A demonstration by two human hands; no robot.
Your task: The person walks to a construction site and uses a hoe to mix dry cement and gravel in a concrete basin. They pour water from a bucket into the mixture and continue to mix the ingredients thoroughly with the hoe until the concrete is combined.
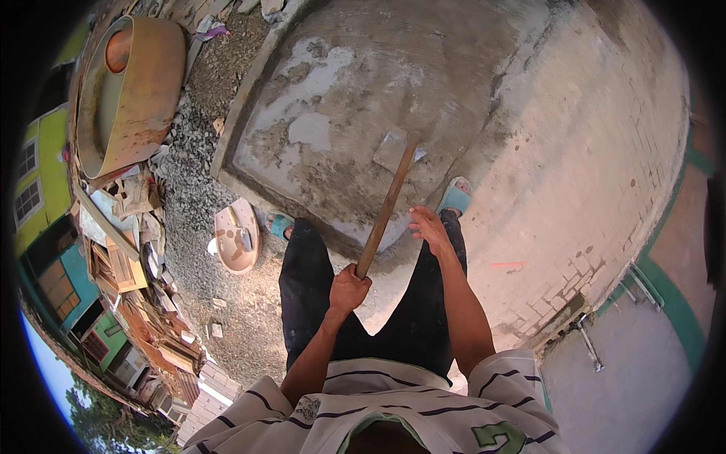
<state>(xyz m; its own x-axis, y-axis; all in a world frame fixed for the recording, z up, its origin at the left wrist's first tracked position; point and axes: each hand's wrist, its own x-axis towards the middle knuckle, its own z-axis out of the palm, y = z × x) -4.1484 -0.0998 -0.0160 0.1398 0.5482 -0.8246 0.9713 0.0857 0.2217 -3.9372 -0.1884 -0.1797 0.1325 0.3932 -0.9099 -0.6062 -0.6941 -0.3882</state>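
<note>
My left hand (349,289) is wrapped around the lower end of a long wooden handle (389,208). The handle belongs to what looks like a hoe, whose flat blade (391,151) rests on the grey, wet-looking concrete (348,98) ahead of me. To the right of the handle, my right hand (429,229) hovers by my right knee, fingers loosely apart and off the wood. My feet, in light blue-green sandals (456,197), stand apart on either side of the tool.
A pinkish basin (224,242) holding a trowel (243,233) sits left of my left foot. Beyond it lie gravel (198,144), a rusty tub (155,83) and a heap of scrap wood (125,257). A low concrete curb (240,113) edges the slab. A wall (597,174) rises at right.
</note>
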